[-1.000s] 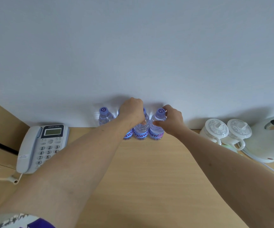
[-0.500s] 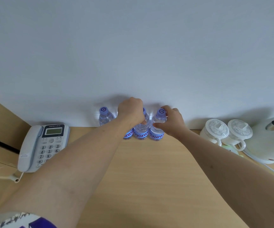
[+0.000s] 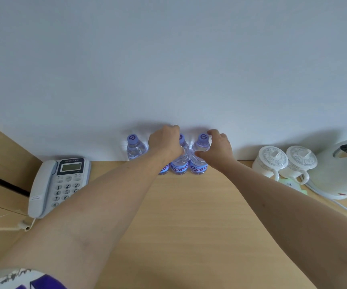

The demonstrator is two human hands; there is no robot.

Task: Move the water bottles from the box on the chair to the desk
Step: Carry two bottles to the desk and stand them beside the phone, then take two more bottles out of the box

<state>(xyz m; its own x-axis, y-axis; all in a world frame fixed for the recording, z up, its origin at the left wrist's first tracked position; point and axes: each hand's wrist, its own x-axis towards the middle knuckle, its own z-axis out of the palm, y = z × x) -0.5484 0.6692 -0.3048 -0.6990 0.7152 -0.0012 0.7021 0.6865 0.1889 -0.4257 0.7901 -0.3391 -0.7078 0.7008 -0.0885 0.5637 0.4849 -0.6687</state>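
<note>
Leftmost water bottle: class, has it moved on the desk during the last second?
No. The leftmost water bottle stands where it did, at the same place up and right of the telephone.

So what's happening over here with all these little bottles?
A person is lining up water bottles along the back of a wooden desk, against the wall. The left hand holds one bottle in the row; the right hand holds the rightmost bottle near its cap. Another bottle stands alone to the left.
</note>
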